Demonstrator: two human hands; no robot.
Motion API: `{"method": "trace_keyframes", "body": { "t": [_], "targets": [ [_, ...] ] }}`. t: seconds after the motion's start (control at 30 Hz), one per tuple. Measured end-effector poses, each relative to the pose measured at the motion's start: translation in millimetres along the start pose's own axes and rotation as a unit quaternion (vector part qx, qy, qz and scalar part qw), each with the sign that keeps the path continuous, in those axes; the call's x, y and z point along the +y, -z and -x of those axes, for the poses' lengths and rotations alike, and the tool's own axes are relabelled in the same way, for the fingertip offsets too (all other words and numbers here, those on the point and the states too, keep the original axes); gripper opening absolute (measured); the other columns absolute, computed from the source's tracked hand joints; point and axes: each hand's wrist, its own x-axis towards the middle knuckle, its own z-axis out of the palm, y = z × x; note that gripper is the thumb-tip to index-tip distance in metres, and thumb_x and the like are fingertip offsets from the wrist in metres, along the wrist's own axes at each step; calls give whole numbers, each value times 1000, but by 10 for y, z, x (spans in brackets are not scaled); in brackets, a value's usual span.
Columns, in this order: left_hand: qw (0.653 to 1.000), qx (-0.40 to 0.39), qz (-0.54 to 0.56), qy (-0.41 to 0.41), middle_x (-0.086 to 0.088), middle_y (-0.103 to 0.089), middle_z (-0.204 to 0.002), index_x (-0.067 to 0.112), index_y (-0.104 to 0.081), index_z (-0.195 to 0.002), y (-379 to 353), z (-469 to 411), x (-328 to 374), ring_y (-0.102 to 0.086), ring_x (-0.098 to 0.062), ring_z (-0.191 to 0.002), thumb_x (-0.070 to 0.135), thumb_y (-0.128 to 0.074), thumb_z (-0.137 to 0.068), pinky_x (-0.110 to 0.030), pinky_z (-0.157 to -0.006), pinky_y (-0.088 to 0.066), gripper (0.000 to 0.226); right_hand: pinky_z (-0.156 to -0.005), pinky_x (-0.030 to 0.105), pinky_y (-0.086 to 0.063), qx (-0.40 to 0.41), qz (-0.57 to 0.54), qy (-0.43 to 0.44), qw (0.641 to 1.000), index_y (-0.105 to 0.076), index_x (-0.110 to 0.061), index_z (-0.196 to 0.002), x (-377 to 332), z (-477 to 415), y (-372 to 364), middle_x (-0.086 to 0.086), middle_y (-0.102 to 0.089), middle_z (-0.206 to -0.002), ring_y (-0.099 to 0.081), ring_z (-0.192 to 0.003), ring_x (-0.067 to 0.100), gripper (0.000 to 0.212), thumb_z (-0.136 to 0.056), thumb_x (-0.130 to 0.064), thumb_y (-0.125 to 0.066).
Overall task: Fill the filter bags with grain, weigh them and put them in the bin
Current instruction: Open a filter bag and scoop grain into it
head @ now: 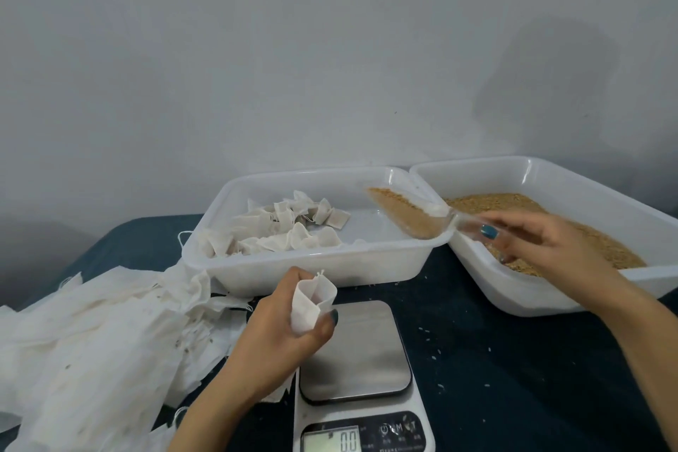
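1 bag (312, 301), mouth up, pinched in left hand (279, 338) at scale (356, 352) edge. Loaded scoop (407, 216) gripped by right hand (543, 246) over bin (312, 268). I'd seat tip inside mouth, tilt slowly.

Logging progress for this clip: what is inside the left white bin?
Filter bags lie piled in the bin's left half; the floor beside them is bare. The grain scoop in the right hand hides the far right corner.
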Motion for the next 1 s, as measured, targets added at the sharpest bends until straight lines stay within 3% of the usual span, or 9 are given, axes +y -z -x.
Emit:
{"method": "trace_keyframes", "body": {
  "t": [0.1, 0.27, 0.37, 0.47, 0.6, 0.73, 0.83, 1.0],
  "targets": [
    [1000, 3, -21, 3, 18, -65, -80, 47, -46, -95, 19, 10, -17, -58, -3, -65, 60, -62, -71, -12, -56, -43, 31, -83, 8, -47, -23, 23, 39, 999, -71, -39, -105, 2, -7, -110, -20, -71, -106, -65, -98, -3, 29, -80, -45, -59],
    [999, 5, -52, 3, 22, -65, -82, 48, -43, -93, 34, 18, -16, -60, -3, -67, 50, -68, -77, -11, -54, -42, 30, -82, 2, -40, -55, 99, 62, 992, -69, -37, -107, 16, 2, -157, -25, -68, -103, -62, -99, -5, 33, -77, -48, -61],
    [996, -3, -84, -1, 23, -66, -86, 48, -41, -93, 43, 20, -23, -62, -2, -72, 34, -74, -84, -14, -55, -43, 36, -87, 15, -46, -56, 143, 85, 984, -67, -43, -106, -30, -16, -136, -22, -70, -103, -61, -100, -3, 32, -76, -52, -59],
    [995, 5, -97, 7, 22, -65, -87, 45, -41, -95, 45, 23, -20, -62, -5, -76, 43, -69, -79, -21, -59, -46, 32, -89, 32, -49, -58, 179, 105, 977, -67, -44, -108, -85, -53, -99, -22, -68, -103, -60, -101, 0, 31, -81, -55, -57],
    [994, 17, -108, 1, 25, -64, -87, 45, -40, -94, 43, 27, -21, -61, -2, -76, 47, -66, -77, -17, -58, -44, 31, -84, 42, -51, -79, 231, 131, 961, -69, -44, -112, -195, -108, -80, -25, -66, -100, -58, -100, 3, 33, -85, -57, -54],
    [993, 2, -121, -1, 22, -63, -87, 36, -42, -94, 31, 30, -54, -61, -4, -75, 38, -72, -81, -19, -57, -43, 33, -76, 45, -52, -91, 261, 162, 947, -68, -46, -110, -329, -167, -80, -23, -66, -94, -58, -95, 6, 30, -84, -52, -54],
    [992, -8, -122, -11, 19, -62, -86, 31, -43, -93, 18, 33, -45, -59, -5, -74, 44, -67, -77, -22, -58, -42, 32, -72, 44, -52, -94, 298, 186, 931, -66, -49, -111, -412, -205, -65, -23, -66, -90, -56, -92, 9, 29, -85, -37, -64],
    [996, -15, -89, -10, 19, -61, -83, 32, -45, -93, -5, 36, -19, -56, -6, -71, 56, -62, -73, -17, -56, -40, 36, -75, 38, -49, -96, 327, 229, 912, -71, -39, -113, -565, -257, -17, -32, -63, -89, -54, -89, 10, 31, -83, -30, -72]
  ]
}}
